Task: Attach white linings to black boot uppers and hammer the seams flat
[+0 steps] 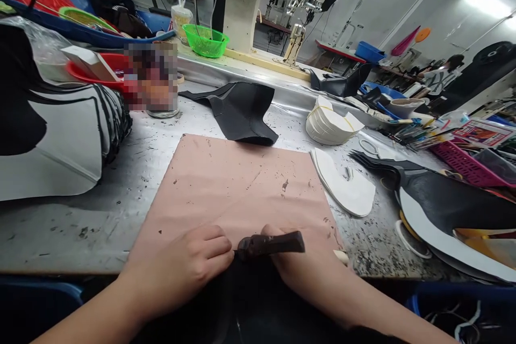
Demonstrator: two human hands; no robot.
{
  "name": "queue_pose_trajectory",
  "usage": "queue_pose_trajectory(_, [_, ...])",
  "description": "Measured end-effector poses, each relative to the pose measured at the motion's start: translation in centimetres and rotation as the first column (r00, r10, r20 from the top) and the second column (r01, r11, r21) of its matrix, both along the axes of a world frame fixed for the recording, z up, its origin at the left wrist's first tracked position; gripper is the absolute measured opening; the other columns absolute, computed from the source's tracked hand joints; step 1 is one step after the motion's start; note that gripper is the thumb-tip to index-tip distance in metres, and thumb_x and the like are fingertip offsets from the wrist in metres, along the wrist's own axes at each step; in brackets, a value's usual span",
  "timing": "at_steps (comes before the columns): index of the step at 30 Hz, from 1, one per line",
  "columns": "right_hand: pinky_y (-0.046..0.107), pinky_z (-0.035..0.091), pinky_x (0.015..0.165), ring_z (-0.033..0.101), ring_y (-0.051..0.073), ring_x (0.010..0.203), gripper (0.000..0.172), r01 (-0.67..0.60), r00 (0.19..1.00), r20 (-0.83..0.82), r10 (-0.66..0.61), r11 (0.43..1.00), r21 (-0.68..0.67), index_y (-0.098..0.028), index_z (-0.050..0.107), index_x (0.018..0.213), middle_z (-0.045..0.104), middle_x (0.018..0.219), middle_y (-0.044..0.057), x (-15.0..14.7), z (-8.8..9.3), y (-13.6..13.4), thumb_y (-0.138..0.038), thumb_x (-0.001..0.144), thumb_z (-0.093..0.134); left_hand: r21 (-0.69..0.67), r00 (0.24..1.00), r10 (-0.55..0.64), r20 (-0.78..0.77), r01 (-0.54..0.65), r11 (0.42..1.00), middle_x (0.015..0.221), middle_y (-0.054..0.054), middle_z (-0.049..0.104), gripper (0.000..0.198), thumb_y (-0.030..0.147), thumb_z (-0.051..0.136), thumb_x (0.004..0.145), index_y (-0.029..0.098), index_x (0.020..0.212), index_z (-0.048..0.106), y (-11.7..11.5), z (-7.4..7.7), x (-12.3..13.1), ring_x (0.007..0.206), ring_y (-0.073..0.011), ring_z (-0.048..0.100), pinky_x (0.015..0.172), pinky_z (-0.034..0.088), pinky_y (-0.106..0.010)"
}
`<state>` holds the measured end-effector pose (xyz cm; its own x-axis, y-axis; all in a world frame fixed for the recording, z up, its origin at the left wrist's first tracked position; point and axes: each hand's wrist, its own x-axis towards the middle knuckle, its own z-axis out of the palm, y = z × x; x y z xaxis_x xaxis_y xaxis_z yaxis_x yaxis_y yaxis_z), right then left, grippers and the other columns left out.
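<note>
Head view, and from where I stand the hammer [276,244] is at the near edge of the pink mat [237,183], in the right hand [302,266]. That hand's fingers look wrapped around the handle, close to the head; a pale end showing at the right is probably the handle's tip. The left hand [197,258] is just beside it, fingers curled together, its thumb next to the dark material [252,301]; I can't tell whether they pinch it.

I'd judge the hammer heavy at the head, hard, stiff and in no danger of breaking, best gripped by the handle, further right for more swing. The material is likely light and bendy, perhaps a little slippery, better taken by an edge.

The head is dark brown with a worn, rusty look, rounded at the left and running to a flat, blunt end at the right. The material is black and smooth, running off toward the near side, below the table [92,242].
</note>
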<state>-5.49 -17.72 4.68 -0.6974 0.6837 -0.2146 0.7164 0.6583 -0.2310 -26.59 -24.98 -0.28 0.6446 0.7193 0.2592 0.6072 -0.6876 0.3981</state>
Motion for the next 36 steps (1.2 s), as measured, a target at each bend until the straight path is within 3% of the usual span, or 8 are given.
queue_pose_trajectory(5, [0.025, 0.018, 0.046, 0.048, 0.012, 0.05, 0.018, -0.022, 1.0, 0.016, 0.021, 0.997, 0.076, -0.02, 0.059, 0.078, 0.061, 0.061, -0.002, -0.3, 0.0, -0.1, -0.006, 0.078, 0.048, 0.033, 1.0, 0.004, -0.008, -0.004, 0.999, 0.077, -0.005, 0.057, 0.027, 0.008, 0.031, 0.093, 0.013, 0.096, 0.058, -0.2, 0.0, 0.0, 0.071, -0.0178, 0.047, 0.061, 0.04, -0.029])
queue_pose_trajectory(14, [0.027, 0.02, 0.046, 0.053, 0.013, 0.053, 0.018, -0.104, 0.987, 0.125, 0.099, 0.994, 0.038, -0.02, 0.058, 0.079, 0.064, 0.066, -0.001, -1.4, 1.4, -0.5, -0.004, 0.081, 0.05, 0.037, 0.999, 0.029, 0.016, -0.03, 0.999, 0.079, -0.004, 0.058, 0.025, 0.006, 0.034, 0.091, 0.014, 0.089, 0.058, -0.3, -0.4, 0.0, 0.072, -0.0167, 0.049, 0.063, 0.042, -0.029])
queue_pose_trajectory(19, [0.028, 0.018, 0.045, 0.057, 0.016, 0.057, 0.018, -0.187, 0.965, 0.191, 0.177, 0.982, 0.034, -0.018, 0.059, 0.084, 0.067, 0.071, 0.002, -2.0, 0.7, -0.7, -0.003, 0.08, 0.05, -0.108, 0.953, 0.277, 0.123, -0.265, 0.958, 0.086, -0.003, 0.058, 0.01, 0.015, 0.048, 0.089, 0.019, 0.09, 0.057, -0.5, -0.8, -0.9, 0.082, -0.0175, 0.051, 0.073, 0.042, -0.03])
queue_pose_trajectory(21, [0.027, 0.018, 0.045, 0.056, 0.015, 0.056, 0.018, -0.191, 0.967, 0.179, 0.18, 0.981, 0.044, -0.018, 0.059, 0.083, 0.067, 0.071, 0.002, -1.9, 0.8, -0.5, -0.003, 0.079, 0.05, -0.178, 0.947, 0.288, 0.141, -0.262, 0.948, 0.085, -0.002, 0.058, 0.016, 0.011, 0.044, 0.088, 0.021, 0.088, 0.057, -0.8, -0.8, -1.1, 0.082, -0.016, 0.052, 0.074, 0.042, -0.028])
queue_pose_trajectory(24, [0.026, 0.018, 0.046, 0.053, 0.013, 0.053, 0.017, -0.142, 0.987, 0.086, 0.137, 0.989, 0.049, -0.019, 0.058, 0.079, 0.064, 0.065, -0.002, -1.4, 1.2, -0.4, -0.004, 0.079, 0.051, -0.075, 0.956, 0.256, 0.143, -0.248, 0.966, 0.08, -0.002, 0.057, 0.026, 0.005, 0.035, 0.088, 0.019, 0.086, 0.057, -1.4, -0.8, -0.9, 0.072, -0.0138, 0.052, 0.065, 0.041, -0.025])
queue_pose_trajectory(27, [0.024, 0.021, 0.047, 0.05, 0.012, 0.053, 0.019, -0.029, 0.998, -0.053, 0.031, 0.999, 0.033, -0.02, 0.057, 0.077, 0.06, 0.063, -0.003, -1.1, 1.2, -0.4, -0.004, 0.081, 0.047, 0.096, 0.966, 0.239, 0.095, -0.248, 0.964, 0.081, -0.003, 0.057, 0.026, 0.004, 0.034, 0.088, 0.018, 0.088, 0.057, -1.8, -0.9, -0.6, 0.072, -0.0149, 0.051, 0.066, 0.041, -0.027])
queue_pose_trajectory(31, [0.024, 0.018, 0.045, 0.046, 0.01, 0.048, 0.016, -0.161, 0.987, -0.046, 0.157, 0.983, -0.087, -0.018, 0.056, 0.074, 0.057, 0.058, -0.005, -1.3, 1.0, -0.5, -0.003, 0.075, 0.051, 0.135, 0.978, 0.208, 0.036, -0.211, 0.968, 0.084, -0.004, 0.059, 0.026, 0.007, 0.033, 0.091, 0.017, 0.088, 0.057, -2.1, -0.8, -0.5, 0.076, -0.0163, 0.052, 0.073, 0.043, -0.03])
queue_pose_trajectory(36, [0.025, 0.019, 0.045, 0.045, 0.011, 0.047, 0.016, -0.154, 0.988, 0.015, 0.153, 0.988, 0.01, -0.019, 0.056, 0.074, 0.059, 0.059, -0.003, -2.2, 1.5, -0.5, -0.006, 0.081, 0.047, 0.137, 0.981, 0.189, 0.035, -0.192, 0.972, 0.083, -0.005, 0.06, 0.026, 0.008, 0.033, 0.091, 0.017, 0.089, 0.057, -2.1, -0.7, -0.6, 0.076, -0.0172, 0.053, 0.072, 0.043, -0.031])
